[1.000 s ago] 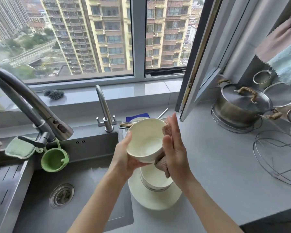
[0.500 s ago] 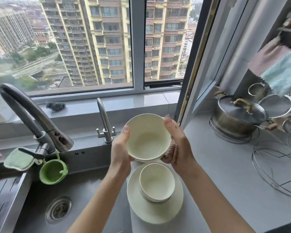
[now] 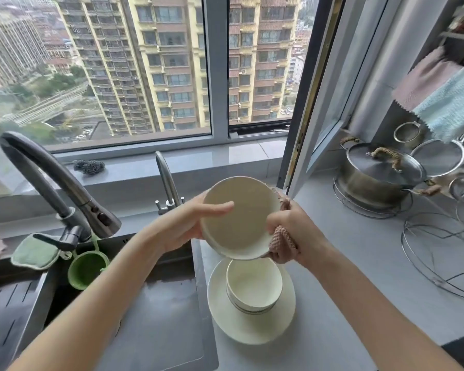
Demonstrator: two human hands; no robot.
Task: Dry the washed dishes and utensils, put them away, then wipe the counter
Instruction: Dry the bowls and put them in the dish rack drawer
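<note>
Desk (image 3: 359,277): grey, right of the sink (image 3: 166,317); a lidded steel pot (image 3: 373,178) and a wire rack (image 3: 445,253) stand at its far right.
Plate (image 3: 252,330): on the desk just beside the sink, with stacked bowls (image 3: 252,285) on it.
Held bowl (image 3: 241,223): tilted above the stack, hiding the plate's far rim.
Left hand (image 3: 182,226): grips the bowl's left rim.
Right hand (image 3: 292,223): clenched around a pink cloth (image 3: 281,242) at the bowl's right rim.

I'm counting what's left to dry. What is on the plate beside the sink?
Nested white bowls stand on the plate, seemingly two by their rims. The held bowl covers the plate's far edge, and the top bowl hides the lower one's inside.
</note>
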